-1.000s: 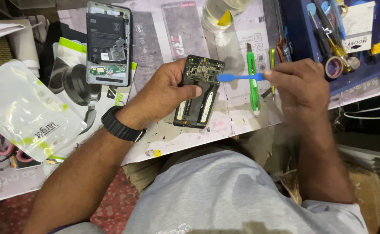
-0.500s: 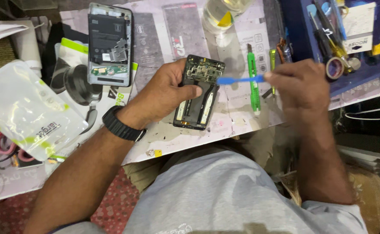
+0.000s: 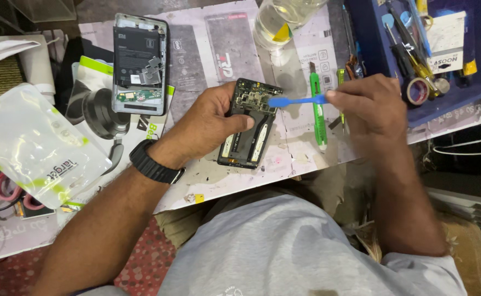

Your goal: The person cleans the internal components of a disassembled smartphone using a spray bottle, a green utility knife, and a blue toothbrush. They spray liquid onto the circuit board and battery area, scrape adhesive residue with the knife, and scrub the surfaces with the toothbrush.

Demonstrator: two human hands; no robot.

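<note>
Centre frame: opened phone (image 3: 249,123) pinned flat on the counter (image 3: 301,148) by the left hand (image 3: 210,123), grip closed around its edge. Blue pry tool (image 3: 295,101) is pinched shut in the right hand (image 3: 366,107), tip on the board. Parts could be gouged if the tip slips.

A worn, stained grey work mat (image 3: 301,159) with printed panels covers the bench top, lit evenly from above. A deep blue plastic tray (image 3: 372,49) sits at its far right corner; red patterned floor covering (image 3: 147,263) shows below the bench edge
</note>
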